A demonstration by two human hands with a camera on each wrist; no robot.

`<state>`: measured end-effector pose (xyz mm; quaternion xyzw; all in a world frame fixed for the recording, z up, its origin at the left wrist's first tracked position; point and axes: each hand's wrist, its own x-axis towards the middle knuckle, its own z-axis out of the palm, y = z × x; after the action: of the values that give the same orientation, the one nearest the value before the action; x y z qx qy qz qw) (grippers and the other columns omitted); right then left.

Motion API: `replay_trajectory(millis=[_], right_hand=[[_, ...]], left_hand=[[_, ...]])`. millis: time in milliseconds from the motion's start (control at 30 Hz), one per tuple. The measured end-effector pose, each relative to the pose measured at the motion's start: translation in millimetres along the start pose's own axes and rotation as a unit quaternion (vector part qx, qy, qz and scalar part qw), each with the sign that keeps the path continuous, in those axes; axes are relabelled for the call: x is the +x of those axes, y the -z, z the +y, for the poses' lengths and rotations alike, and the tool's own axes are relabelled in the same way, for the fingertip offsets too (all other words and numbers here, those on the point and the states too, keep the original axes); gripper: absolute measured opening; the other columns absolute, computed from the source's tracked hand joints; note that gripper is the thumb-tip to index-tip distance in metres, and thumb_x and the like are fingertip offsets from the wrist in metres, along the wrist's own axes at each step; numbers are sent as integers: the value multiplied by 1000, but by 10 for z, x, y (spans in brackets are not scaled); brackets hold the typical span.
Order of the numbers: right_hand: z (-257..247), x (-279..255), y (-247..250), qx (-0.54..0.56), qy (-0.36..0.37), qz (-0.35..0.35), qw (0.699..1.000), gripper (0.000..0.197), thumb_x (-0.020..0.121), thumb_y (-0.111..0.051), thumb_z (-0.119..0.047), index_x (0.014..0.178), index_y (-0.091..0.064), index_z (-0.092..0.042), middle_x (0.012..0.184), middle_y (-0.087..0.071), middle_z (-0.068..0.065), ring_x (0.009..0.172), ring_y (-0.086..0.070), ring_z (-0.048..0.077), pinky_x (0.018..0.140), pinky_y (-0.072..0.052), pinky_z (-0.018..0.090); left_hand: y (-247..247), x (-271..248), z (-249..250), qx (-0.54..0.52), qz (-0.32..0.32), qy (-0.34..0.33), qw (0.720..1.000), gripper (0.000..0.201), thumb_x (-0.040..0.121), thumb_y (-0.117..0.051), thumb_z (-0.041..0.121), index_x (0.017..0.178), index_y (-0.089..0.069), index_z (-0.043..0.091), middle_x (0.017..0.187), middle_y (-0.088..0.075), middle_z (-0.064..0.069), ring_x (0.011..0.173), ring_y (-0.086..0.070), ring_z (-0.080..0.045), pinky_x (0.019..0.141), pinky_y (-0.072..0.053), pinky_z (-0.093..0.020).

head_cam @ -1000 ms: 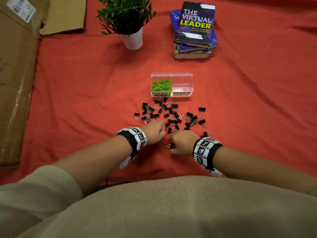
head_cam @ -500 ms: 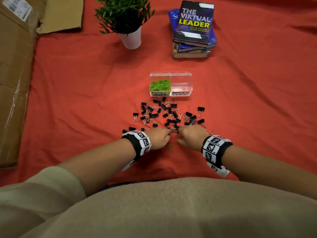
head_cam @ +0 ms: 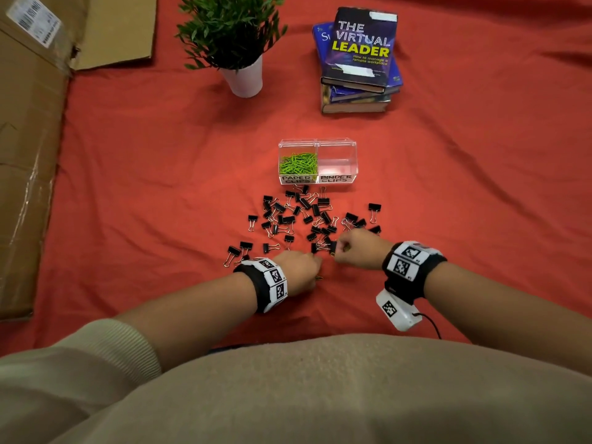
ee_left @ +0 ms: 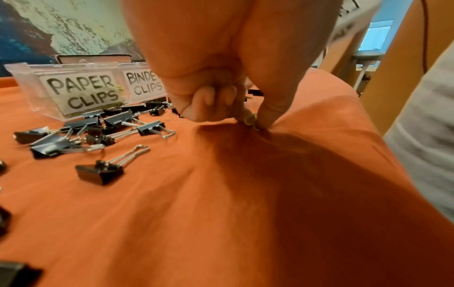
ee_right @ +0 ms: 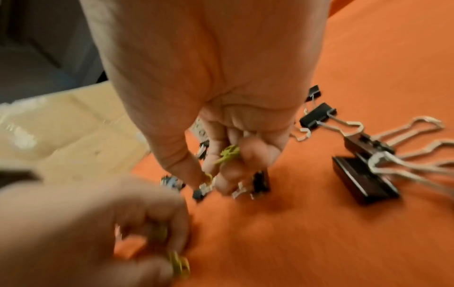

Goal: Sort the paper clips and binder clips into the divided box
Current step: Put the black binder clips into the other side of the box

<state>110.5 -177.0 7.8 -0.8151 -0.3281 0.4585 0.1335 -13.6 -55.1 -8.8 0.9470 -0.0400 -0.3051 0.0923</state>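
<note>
A clear divided box point(head_cam: 317, 143) stands on the red cloth, its left half holding green paper clips point(head_cam: 298, 163); the right half is labelled BINDER CLIPS. Black binder clips point(head_cam: 301, 213) lie scattered in front of it. My left hand point(head_cam: 315, 267) is at the near edge of the pile. In the left wrist view the left hand point(ee_left: 248, 118) pinches a green paper clip point(ee_left: 250, 118) against the cloth. My right hand point(head_cam: 338, 251) is curled among the nearest binder clips. In the right wrist view the right hand point(ee_right: 213, 182) keeps green paper clips point(ee_right: 228, 153) in its curled fingers.
A potted plant point(head_cam: 237, 43) and a stack of books point(head_cam: 358, 59) stand behind the box. Flattened cardboard point(head_cam: 28, 155) covers the left side. Open red cloth point(head_cam: 480, 187) lies to the right of the pile.
My right hand has moved forward into the near binder clips. My left hand has drawn back a little onto the green paper clip that lay on the cloth between the hands.
</note>
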Motion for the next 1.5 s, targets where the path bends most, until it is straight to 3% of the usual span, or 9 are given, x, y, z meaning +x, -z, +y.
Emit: replay_trajectory(millis=[200, 433, 633, 833, 933, 1067, 1200, 1333, 1500], right_hand=[[-255, 150, 644, 127, -5, 35, 991, 10, 83, -68, -16, 85, -66, -7, 73, -67, 3, 51, -52, 6, 46, -42, 17], [-804, 750, 1098, 34, 38, 160, 986, 18, 92, -55, -17, 89, -67, -4, 80, -65, 5, 65, -57, 12, 58, -44, 24], [-1024, 1069, 1007, -131, 61, 142, 979, 28, 88, -50, -5, 110, -67, -10, 114, -67, 12, 105, -61, 28, 90, -48, 33], [-795, 796, 954, -106, 136, 223, 960, 19, 85, -50, -7, 96, -65, -7, 102, -60, 12, 86, -56, 23, 80, -46, 32], [-545, 574, 758, -124, 122, 172, 970, 14, 85, -50, -12, 92, -62, -9, 93, -61, 5, 82, -58, 22, 75, -53, 35], [-244, 476, 352, -231, 99, 78, 965, 60, 79, -63, -30, 134, -41, -20, 134, -42, 8, 116, -42, 28, 91, -48, 42], [-202, 562, 191, -270, 68, 101, 955, 84, 75, -66, -49, 144, -23, -29, 150, -23, 8, 125, -32, 35, 97, -44, 47], [-241, 617, 126, -245, 73, 101, 961, 77, 79, -66, -44, 143, -28, -25, 144, -25, 8, 120, -33, 34, 92, -48, 47], [-238, 632, 101, -166, 78, 106, 977, 50, 83, -67, -29, 126, -45, -16, 132, -34, 7, 111, -36, 30, 94, -45, 45]], left_hand=[[-1, -9, -96, -54, -3, 0, 999, 29, 91, -46, 26, 110, -50, 5, 113, -61, -17, 101, -59, -35, 80, -46, -40], [182, -43, -372, -201, 43, 43, 978, 19, 93, -43, 23, 101, -50, 7, 95, -61, -12, 84, -57, -30, 67, -40, -32], [610, 67, -722, -222, 106, 97, 964, 12, 95, -40, 22, 89, -44, 12, 84, -52, -7, 75, -49, -25, 64, -36, -32], [1202, 435, -1036, -167, 143, 118, 968, 16, 95, -40, 20, 98, -47, 7, 90, -56, -12, 73, -48, -24, 64, -35, -32], [1392, 671, -1099, -113, 126, 126, 978, 24, 94, -41, 21, 107, -50, 3, 104, -59, -18, 81, -52, -29, 67, -37, -32], [1469, 919, -1007, -62, 116, 114, 985, 28, 93, -42, 18, 118, -49, 6, 114, -58, -15, 95, -56, -32, 78, -43, -39], [1384, 971, -974, -48, 138, 106, 984, 26, 92, -45, 16, 116, -51, 9, 116, -57, -13, 101, -56, -32, 86, -48, -42], [1278, 764, -1033, -130, 206, 83, 966, 33, 88, -50, 17, 121, -53, 13, 123, -55, -6, 114, -51, -25, 92, -49, -40], [919, 439, -1033, -193, 242, 80, 947, 12, 85, -54, 19, 95, -59, 18, 95, -52, 4, 92, -55, -19, 79, -50, -35]])
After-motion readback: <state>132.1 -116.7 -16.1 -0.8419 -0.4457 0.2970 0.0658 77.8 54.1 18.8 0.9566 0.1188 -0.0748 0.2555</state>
